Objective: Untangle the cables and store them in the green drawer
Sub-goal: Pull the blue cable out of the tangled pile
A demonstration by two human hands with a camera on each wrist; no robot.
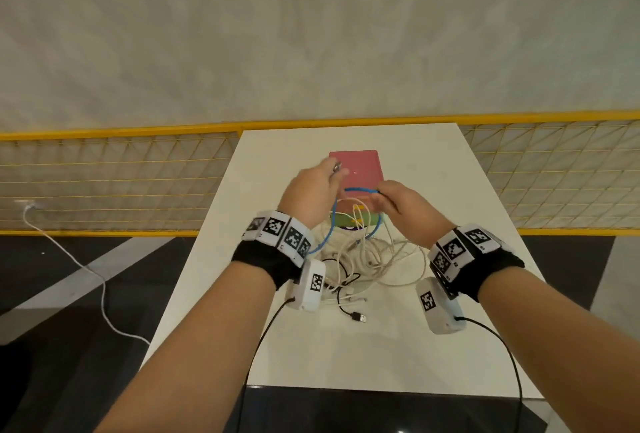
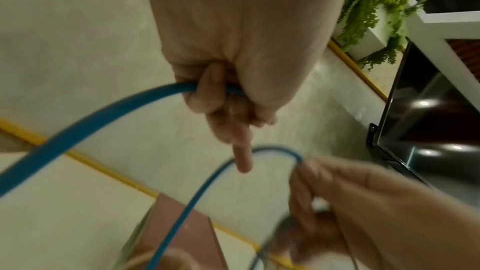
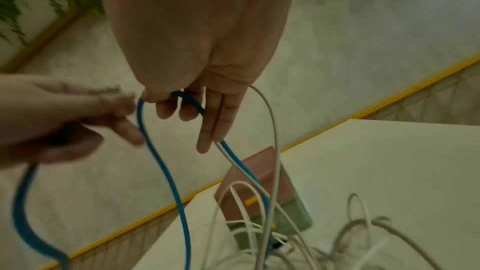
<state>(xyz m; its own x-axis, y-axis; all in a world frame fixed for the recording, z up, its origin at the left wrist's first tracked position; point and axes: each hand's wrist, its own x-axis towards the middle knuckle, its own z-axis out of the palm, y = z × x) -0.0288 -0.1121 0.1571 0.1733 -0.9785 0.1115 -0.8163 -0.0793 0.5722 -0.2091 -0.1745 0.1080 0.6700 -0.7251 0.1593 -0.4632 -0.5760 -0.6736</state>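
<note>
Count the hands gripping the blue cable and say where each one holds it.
2. The left hand grips the blue cable near its metal-tipped end, raised over the pink-topped drawer box. The right hand pinches a loop of it further along, above the white tangle.

Nothing here to read: no words, brand names or numbers on show. The only markings are black-and-white square coded tags on the white wristbands (image 1: 280, 232) and the white wrist camera housings (image 1: 309, 284), and those patterns carry no legible characters.
</note>
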